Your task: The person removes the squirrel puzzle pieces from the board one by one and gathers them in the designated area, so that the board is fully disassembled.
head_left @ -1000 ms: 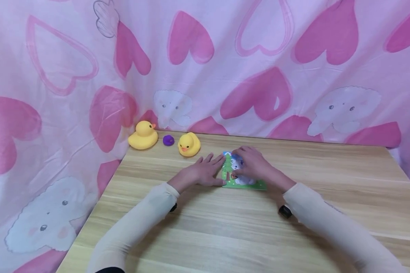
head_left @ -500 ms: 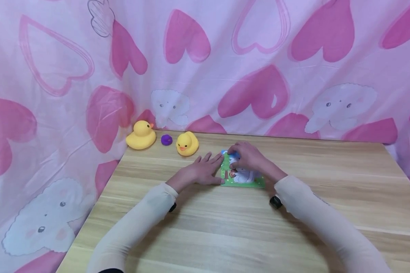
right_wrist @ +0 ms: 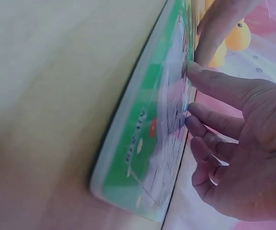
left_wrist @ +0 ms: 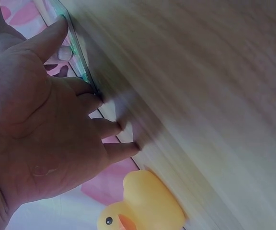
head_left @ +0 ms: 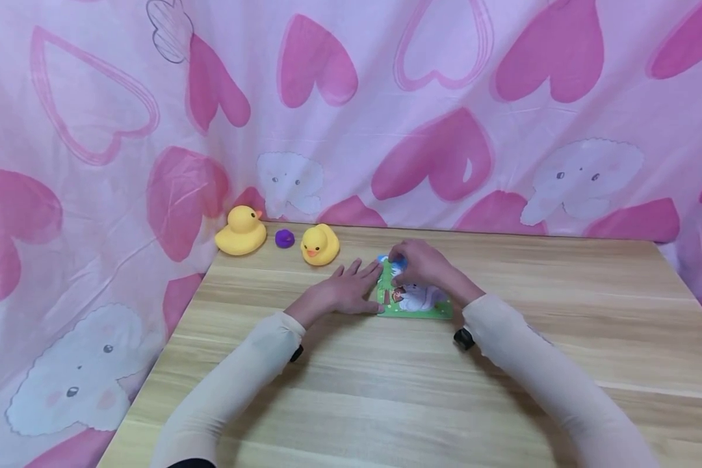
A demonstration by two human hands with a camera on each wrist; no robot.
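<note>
Fingers are spread on the left hand (head_left: 346, 294), bent on the right hand (head_left: 426, 264) — any pinch unclear; the flat green-bordered picture board (head_left: 416, 304), between them on the wood-grain table (head_left: 351, 396), could be shifted by uneven pressure.

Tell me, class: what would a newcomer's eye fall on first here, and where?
Probably the pink heart-patterned curtain behind the wooden table. Next, two yellow ducks with a small purple toy between them, at the table's back left. Then the left hand and right hand at the picture board, farther right.
</note>
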